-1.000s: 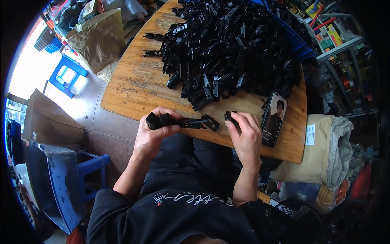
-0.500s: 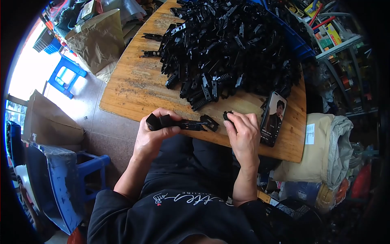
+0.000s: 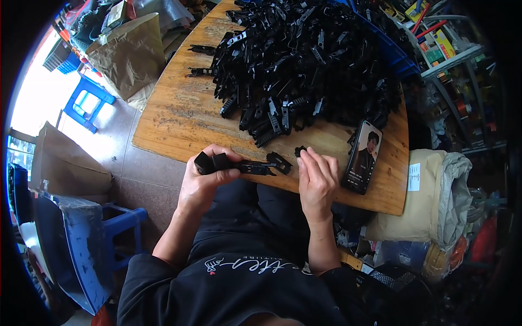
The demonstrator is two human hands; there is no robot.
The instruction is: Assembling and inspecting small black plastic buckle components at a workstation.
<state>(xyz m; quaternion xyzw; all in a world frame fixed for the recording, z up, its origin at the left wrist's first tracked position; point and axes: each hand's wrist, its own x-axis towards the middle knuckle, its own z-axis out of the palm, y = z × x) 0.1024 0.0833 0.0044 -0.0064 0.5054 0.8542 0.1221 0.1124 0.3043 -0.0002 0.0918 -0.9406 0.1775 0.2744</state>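
My left hand (image 3: pixel 202 176) is closed round a long black plastic part (image 3: pixel 255 167) at the table's near edge. A blocky black end sticks up above its fingers, and the slim end points right. Just right of that tip, a loose black piece (image 3: pixel 279 162) lies on the wood. My right hand (image 3: pixel 318 179) pinches a small dark piece (image 3: pixel 300 150) between thumb and fingertips; its exact kind is too small to make out. Beyond both hands rises a large heap of black plastic parts (image 3: pixel 304 70).
A phone (image 3: pixel 363 157) with a lit screen leans right of my right hand. The wooden table (image 3: pixel 179 117) has two stray parts at its left. A blue crate (image 3: pixel 399 57) borders the heap. Blue stools (image 3: pixel 89 103), paper bags (image 3: pixel 130 54) and a sack (image 3: pixel 418 201) stand around the table.
My right hand has shifted slightly left with its small piece, nearer the loose black piece. The left hand holds its part almost unmoved.
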